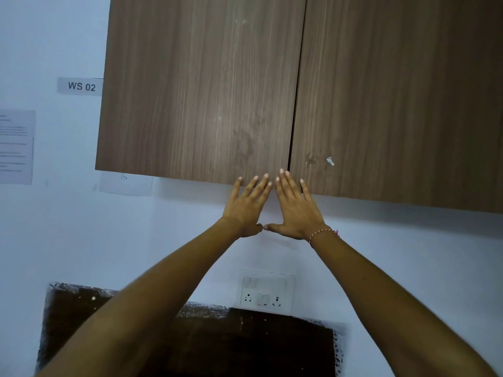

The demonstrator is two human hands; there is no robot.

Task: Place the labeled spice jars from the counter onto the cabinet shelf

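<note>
Left hand (pixel 246 206) and right hand (pixel 295 210), fingers straight and spread, press the lower edges of the closed cabinet doors (pixel 201 91) at 12 o'clock.

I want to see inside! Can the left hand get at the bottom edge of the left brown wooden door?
Probably yes: the left hand already has straight fingers at the left brown wooden door's bottom edge, nothing between.

I see two cabinet doors (pixel 204 91) in brown wood grain with fine vertical streaks, set against a pale bluish-white wall (pixel 54 227). A white label (pixel 80 86) carries black lettering, the switch plate (pixel 268 291) is white, and a dark brown panel (pixel 217 346) below has a speckled white edge. On my right wrist I make out a red-and-white thread bracelet (pixel 321 233).
</note>
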